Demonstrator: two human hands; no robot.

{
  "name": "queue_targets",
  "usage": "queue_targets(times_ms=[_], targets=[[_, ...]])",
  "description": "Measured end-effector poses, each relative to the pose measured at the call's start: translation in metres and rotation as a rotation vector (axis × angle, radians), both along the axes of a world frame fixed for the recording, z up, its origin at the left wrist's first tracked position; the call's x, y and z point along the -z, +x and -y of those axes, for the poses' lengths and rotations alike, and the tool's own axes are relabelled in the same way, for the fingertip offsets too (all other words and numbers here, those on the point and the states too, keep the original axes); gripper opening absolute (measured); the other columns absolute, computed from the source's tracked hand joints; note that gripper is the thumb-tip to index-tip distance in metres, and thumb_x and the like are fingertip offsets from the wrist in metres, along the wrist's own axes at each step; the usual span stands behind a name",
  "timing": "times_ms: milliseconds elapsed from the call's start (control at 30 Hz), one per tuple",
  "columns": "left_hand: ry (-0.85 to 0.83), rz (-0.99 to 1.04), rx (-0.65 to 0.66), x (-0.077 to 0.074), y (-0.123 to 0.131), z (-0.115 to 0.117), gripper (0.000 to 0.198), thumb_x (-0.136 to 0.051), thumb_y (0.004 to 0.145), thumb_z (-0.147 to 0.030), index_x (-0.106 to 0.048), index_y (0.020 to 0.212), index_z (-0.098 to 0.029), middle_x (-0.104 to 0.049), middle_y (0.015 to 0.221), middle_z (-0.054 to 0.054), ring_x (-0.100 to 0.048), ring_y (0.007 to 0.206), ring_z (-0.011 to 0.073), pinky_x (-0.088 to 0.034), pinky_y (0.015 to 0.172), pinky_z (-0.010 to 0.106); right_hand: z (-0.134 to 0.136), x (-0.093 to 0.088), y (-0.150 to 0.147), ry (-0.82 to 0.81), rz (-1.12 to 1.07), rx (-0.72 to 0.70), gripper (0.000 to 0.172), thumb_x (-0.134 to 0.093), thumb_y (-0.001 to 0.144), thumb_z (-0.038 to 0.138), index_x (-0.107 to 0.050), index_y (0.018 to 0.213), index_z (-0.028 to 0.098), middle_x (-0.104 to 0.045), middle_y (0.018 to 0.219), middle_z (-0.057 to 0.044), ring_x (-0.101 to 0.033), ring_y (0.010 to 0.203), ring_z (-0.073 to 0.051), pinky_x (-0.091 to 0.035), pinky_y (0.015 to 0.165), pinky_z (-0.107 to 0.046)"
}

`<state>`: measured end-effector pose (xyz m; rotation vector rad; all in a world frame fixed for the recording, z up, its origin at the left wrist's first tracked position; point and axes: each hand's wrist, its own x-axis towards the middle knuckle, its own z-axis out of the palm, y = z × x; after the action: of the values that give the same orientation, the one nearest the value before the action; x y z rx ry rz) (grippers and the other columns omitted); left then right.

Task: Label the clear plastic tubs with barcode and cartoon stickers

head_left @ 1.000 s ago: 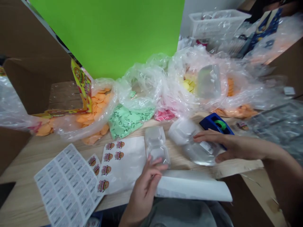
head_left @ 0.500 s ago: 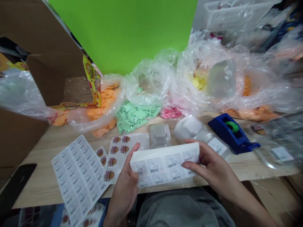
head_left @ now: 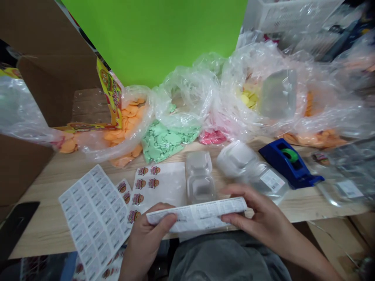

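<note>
left grip: pinching folded sheet by its left end, thumb on top
right grip: pinching its right end
folded sheet: being held over front edge of table
clear box: lying open just beyond folded sheet
tape dispenser: sitting beyond right grip
flat sheet: lying left of left grip

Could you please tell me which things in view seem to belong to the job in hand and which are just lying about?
Likely in the job:
held label sheet, in left hand and right hand
flat label sheet
burger-sticker sheet
clear hinged container
labelled clear container

Seemingly just lying about:
blue tape dispenser
bag of green pieces
</note>
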<state>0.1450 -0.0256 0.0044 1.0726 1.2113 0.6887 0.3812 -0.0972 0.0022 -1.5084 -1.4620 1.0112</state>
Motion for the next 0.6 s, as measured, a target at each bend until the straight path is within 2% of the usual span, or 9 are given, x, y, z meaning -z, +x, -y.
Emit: queue_targets(times_ms=[67, 167, 333, 467, 600], targets=[[0.135, -0.143, -0.037, -0.003, 0.001, 0.001, 0.015, -0.069, 0.07, -0.031, -0.068, 0.061, -0.019, -0.062, 0.058, -0.002, -0.054, 0.057, 0.011, -0.044, 0.055, 0.015, -0.002, -0.007, 0.0, 0.05, -0.015, -0.076, 0.028, -0.062, 0.082, 0.022, -0.054, 0.108, 0.029, -0.062, 0.097, -0.001, -0.06, 0.086, -0.015, -0.052, 0.069, -0.023], [0.266, -0.262, -0.067, -0.005, 0.003, 0.003, 0.012, -0.065, 0.072, -0.027, -0.067, 0.062, -0.02, -0.062, 0.06, -0.003, -0.056, 0.058, 0.0115, -0.044, 0.055, 0.015, -0.004, -0.016, -0.001, 0.171, -0.018, -0.109, 0.029, -0.058, 0.084, 0.015, -0.053, 0.11, 0.028, -0.062, 0.097, -0.001, -0.06, 0.089, -0.014, -0.051, 0.073, -0.024], [0.306, -0.343, -0.074, -0.005, 0.003, 0.006, 0.016, -0.062, 0.074, -0.027, -0.064, 0.059, -0.02, -0.059, 0.055, -0.005, -0.054, 0.053, 0.0102, -0.044, 0.05, 0.014, -0.005, -0.014, -0.006, 0.361, 0.191, -0.094, 0.031, -0.051, 0.084, 0.007, -0.052, 0.109, 0.024, -0.063, 0.097, -0.004, -0.061, 0.086, -0.015, -0.051, 0.069, -0.025], [0.391, -0.325, -0.036, -0.008, 0.0, 0.008, 0.011, -0.061, 0.075, -0.022, -0.067, 0.066, -0.022, -0.065, 0.064, -0.004, -0.059, 0.063, 0.0116, -0.046, 0.059, 0.014, -0.006, -0.008, -0.008, 0.295, 0.224, -0.049, 0.032, -0.052, 0.087, 0.013, -0.049, 0.116, 0.024, -0.064, 0.098, -0.005, -0.061, 0.087, -0.015, -0.052, 0.069, -0.025], [0.435, -0.307, -0.023, -0.01, -0.001, 0.009, 0.012, -0.061, 0.075, -0.019, -0.068, 0.066, -0.023, -0.067, 0.067, -0.003, -0.061, 0.065, 0.013, -0.047, 0.06, 0.015, -0.005, -0.006, -0.007, 0.323, 0.239, -0.095, 0.024, -0.05, 0.087, 0.01, -0.054, 0.108, 0.023, -0.065, 0.092, -0.003, -0.061, 0.085, -0.014, -0.051, 0.069, -0.025]])
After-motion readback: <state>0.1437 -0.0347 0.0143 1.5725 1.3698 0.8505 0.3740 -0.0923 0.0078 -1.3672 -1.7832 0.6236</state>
